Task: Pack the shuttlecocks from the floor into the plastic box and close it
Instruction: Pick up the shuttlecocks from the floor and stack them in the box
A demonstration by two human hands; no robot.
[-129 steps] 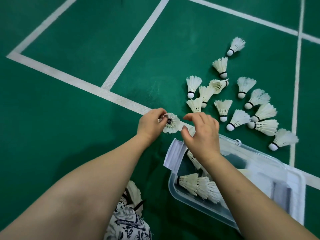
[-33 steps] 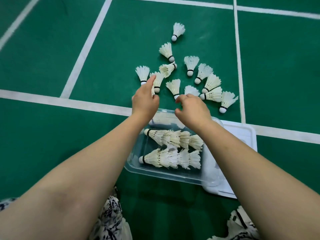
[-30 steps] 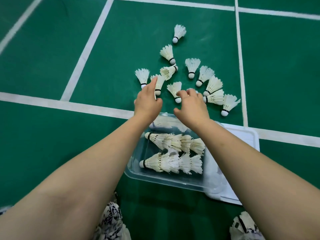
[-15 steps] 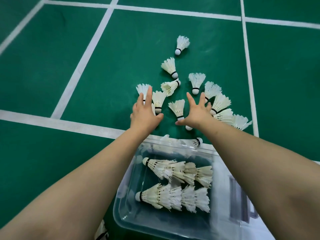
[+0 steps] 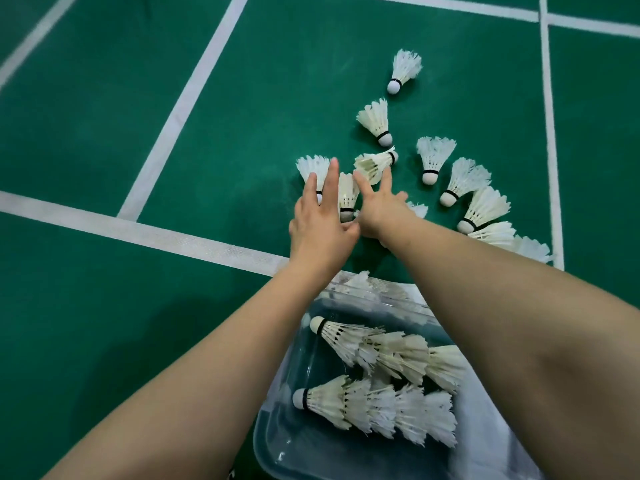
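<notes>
We are reaching both hands out over the green court floor (image 5: 104,306) toward the loose shuttlecocks (image 5: 433,157), with our fingers spread and nothing gripped yet. Our left hand (image 5: 320,223) is lying over two of them at the near left of the cluster, fingertips touching their feathers, while our right hand (image 5: 379,213) is splaying just beside it, covering another one whose feathers are peeking out past the wrist. The plastic box (image 5: 277,420) is sitting open on the floor close to us, under our forearms, and it is already holding two nested rows of shuttlecocks (image 5: 377,407) lying on their sides, corks pointing left. We are judging the packing to be partway through: roughly a dozen birdies are still waiting on the floor, scattered from the far lone shuttlecock (image 5: 403,69) down to the ones crowding the white line (image 5: 554,150) on the right. The lid is not clearly showing here, and closing the box is still lying ahead of us after all the rest are gathered.
</notes>
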